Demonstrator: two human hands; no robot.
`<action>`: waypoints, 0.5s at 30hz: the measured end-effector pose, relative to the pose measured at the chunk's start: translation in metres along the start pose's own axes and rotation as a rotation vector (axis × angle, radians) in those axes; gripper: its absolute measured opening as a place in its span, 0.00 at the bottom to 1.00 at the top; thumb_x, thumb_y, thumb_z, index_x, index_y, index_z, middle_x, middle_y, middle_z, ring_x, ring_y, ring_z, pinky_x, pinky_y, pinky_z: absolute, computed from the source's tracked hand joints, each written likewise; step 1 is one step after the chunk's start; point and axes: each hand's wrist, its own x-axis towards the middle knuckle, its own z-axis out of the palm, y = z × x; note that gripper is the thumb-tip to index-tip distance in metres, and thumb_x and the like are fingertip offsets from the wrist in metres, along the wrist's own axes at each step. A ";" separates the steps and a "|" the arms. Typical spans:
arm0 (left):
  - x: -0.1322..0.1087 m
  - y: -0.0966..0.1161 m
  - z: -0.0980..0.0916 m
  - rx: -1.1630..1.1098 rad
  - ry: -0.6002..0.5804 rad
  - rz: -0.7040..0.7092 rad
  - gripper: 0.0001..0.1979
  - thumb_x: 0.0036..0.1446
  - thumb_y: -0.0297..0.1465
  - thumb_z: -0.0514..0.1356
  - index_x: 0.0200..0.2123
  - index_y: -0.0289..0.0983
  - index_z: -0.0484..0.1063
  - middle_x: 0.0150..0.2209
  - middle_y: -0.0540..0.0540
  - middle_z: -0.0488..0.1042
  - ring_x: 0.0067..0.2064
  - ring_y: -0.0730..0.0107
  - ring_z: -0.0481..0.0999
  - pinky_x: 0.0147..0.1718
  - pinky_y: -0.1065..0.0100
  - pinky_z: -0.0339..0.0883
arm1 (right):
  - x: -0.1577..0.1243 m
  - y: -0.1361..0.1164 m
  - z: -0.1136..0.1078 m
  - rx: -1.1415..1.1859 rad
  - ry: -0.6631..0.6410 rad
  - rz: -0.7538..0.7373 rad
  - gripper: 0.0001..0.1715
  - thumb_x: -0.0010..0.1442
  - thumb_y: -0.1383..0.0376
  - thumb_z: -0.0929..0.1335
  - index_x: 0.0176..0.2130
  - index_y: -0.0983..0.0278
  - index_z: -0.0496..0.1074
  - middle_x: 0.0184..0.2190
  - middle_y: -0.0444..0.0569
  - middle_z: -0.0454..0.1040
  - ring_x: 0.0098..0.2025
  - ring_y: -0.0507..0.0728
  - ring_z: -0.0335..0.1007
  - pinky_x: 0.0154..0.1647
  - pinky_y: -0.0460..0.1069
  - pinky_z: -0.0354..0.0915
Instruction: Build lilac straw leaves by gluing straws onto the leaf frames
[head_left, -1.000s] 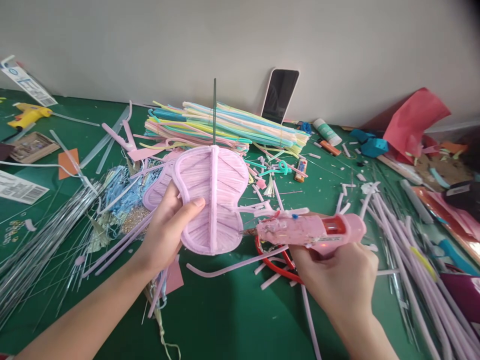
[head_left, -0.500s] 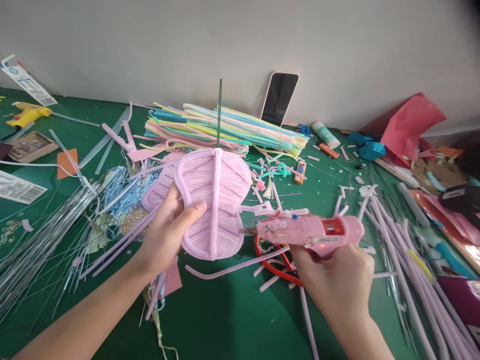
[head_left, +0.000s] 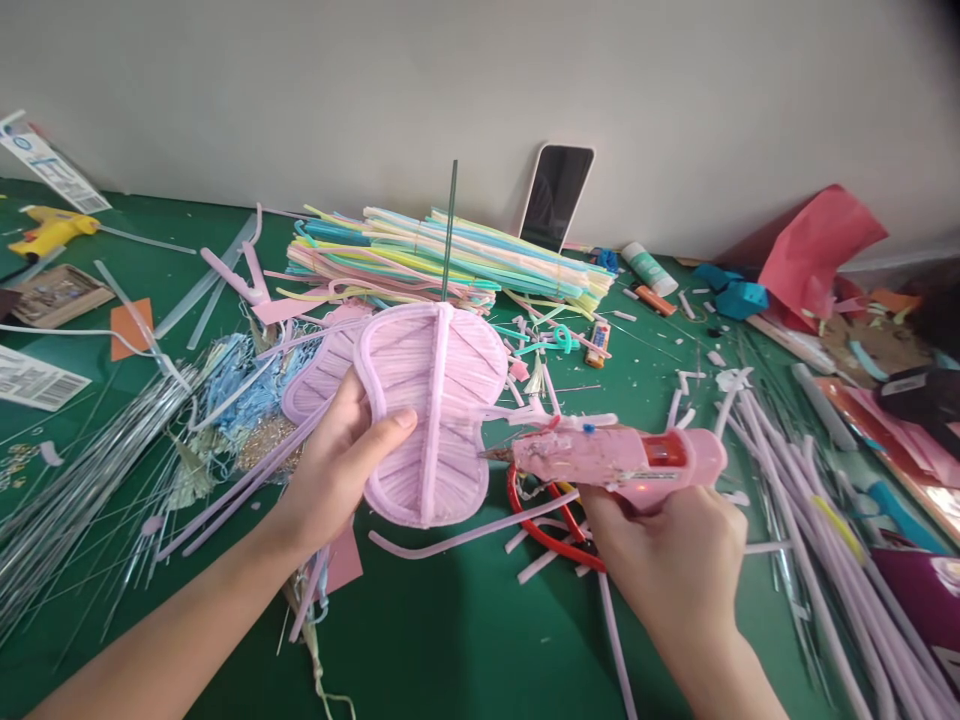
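Note:
My left hand [head_left: 341,455] grips a lilac pipe-cleaner butterfly wing [head_left: 469,365] by its left side, thumb on the face and fingers behind. A raised spine runs down the wing's middle, and a thin dark wire [head_left: 450,230] sticks up from its top. In my right hand [head_left: 675,560] is a pink hot glue gun [head_left: 600,455], fingers wrapped round the handle. Its nozzle points left, at the lower right edge of the wing; whether it touches cannot be told. A second lilac wing shape [head_left: 319,375] shows behind my left hand. Red-handled scissors [head_left: 525,505] lie beneath the glue gun.
Bundled coloured pipe cleaners [head_left: 450,255] lie at the back, near a leaning phone [head_left: 556,200]. Metal wires [head_left: 90,480] and blue tassels [head_left: 232,385] spread at left, with a yellow glue gun [head_left: 52,232] beyond. Lilac pipe cleaners [head_left: 825,540] lie at right.
The wing has tilted slightly, its top and wire leaning a little further right. Both hands keep their hold, and the glue gun stays almost in place.

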 end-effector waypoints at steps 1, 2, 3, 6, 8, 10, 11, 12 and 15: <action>0.000 0.000 0.000 -0.009 -0.008 0.000 0.26 0.61 0.34 0.60 0.62 0.49 0.62 0.57 0.46 0.72 0.58 0.46 0.71 0.52 0.49 0.72 | 0.000 0.000 0.000 0.003 -0.003 0.003 0.22 0.48 0.63 0.66 0.10 0.58 0.54 0.09 0.40 0.49 0.15 0.52 0.52 0.19 0.48 0.54; 0.000 -0.001 0.000 -0.022 -0.019 0.001 0.27 0.61 0.33 0.60 0.63 0.49 0.61 0.57 0.46 0.72 0.58 0.47 0.70 0.53 0.49 0.72 | 0.000 0.001 0.000 0.005 -0.005 0.005 0.21 0.48 0.63 0.66 0.10 0.58 0.56 0.09 0.40 0.49 0.16 0.53 0.53 0.20 0.48 0.55; 0.000 -0.001 0.000 -0.036 -0.032 0.005 0.27 0.61 0.33 0.60 0.63 0.49 0.61 0.57 0.46 0.72 0.59 0.48 0.70 0.54 0.49 0.71 | 0.000 0.001 0.001 0.003 -0.003 0.005 0.21 0.48 0.63 0.66 0.10 0.58 0.57 0.09 0.40 0.49 0.16 0.53 0.54 0.20 0.48 0.56; 0.000 -0.002 0.001 -0.062 -0.058 0.011 0.28 0.62 0.32 0.60 0.64 0.48 0.60 0.57 0.47 0.73 0.60 0.50 0.69 0.56 0.51 0.69 | 0.000 0.001 0.002 -0.008 0.032 -0.018 0.21 0.49 0.62 0.66 0.12 0.57 0.56 0.09 0.40 0.50 0.16 0.53 0.55 0.19 0.47 0.56; 0.001 -0.001 0.002 -0.056 -0.063 0.003 0.28 0.62 0.32 0.59 0.64 0.47 0.59 0.57 0.47 0.72 0.60 0.50 0.69 0.56 0.52 0.69 | 0.001 0.001 0.003 -0.001 0.068 -0.048 0.21 0.50 0.62 0.66 0.12 0.57 0.55 0.09 0.40 0.52 0.15 0.52 0.53 0.18 0.46 0.55; 0.001 -0.001 0.002 -0.045 -0.058 0.000 0.28 0.62 0.32 0.59 0.65 0.46 0.59 0.58 0.47 0.72 0.61 0.50 0.68 0.56 0.53 0.69 | 0.001 -0.001 0.003 0.009 0.089 -0.065 0.22 0.50 0.63 0.66 0.12 0.57 0.54 0.09 0.39 0.52 0.14 0.51 0.51 0.17 0.46 0.55; 0.001 -0.001 0.002 -0.044 -0.055 0.000 0.28 0.62 0.31 0.59 0.65 0.46 0.59 0.58 0.47 0.72 0.61 0.50 0.68 0.56 0.53 0.68 | 0.001 -0.002 0.003 0.012 0.093 -0.072 0.23 0.50 0.62 0.66 0.12 0.57 0.54 0.09 0.39 0.51 0.13 0.51 0.49 0.16 0.46 0.54; 0.000 -0.001 0.002 -0.047 -0.053 0.000 0.28 0.62 0.31 0.59 0.65 0.47 0.58 0.59 0.46 0.71 0.61 0.50 0.68 0.57 0.53 0.68 | 0.002 -0.003 0.003 0.014 0.096 -0.078 0.23 0.51 0.62 0.66 0.11 0.57 0.54 0.08 0.39 0.50 0.13 0.50 0.48 0.16 0.46 0.54; -0.001 -0.002 0.001 -0.043 -0.051 -0.003 0.29 0.62 0.31 0.59 0.65 0.47 0.57 0.60 0.46 0.71 0.62 0.51 0.67 0.58 0.52 0.67 | 0.003 -0.007 0.002 0.029 0.104 -0.091 0.24 0.53 0.62 0.65 0.11 0.59 0.59 0.09 0.40 0.52 0.13 0.50 0.45 0.15 0.46 0.52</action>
